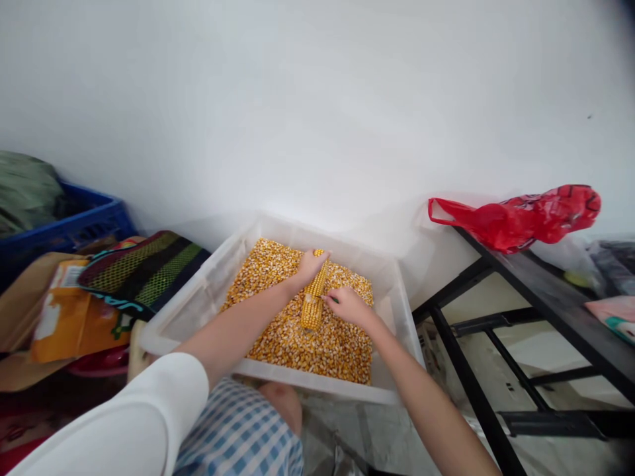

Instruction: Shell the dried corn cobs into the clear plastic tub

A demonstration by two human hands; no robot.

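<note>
My left hand [310, 264] is closed around the upper end of a yellow corn cob [316, 283], which slants over a bin of loose corn kernels [317, 354]. Just below it, another thick stretch of corn [311, 313] rests on the kernels; whether it is a second cob or the same one I cannot tell. My right hand [346, 304] pinches a small thin tool [335, 300] with a dark green part, its tip against the side of the corn. Most of that tool is hidden in the fingers.
The translucent plastic bin [404, 317] stands against a white wall. To the right is a black metal-framed table [550, 297] bearing a red plastic bag [536, 215]. On the left are a blue crate [94, 215], a mesh bag [143, 268] and an orange package [74, 324].
</note>
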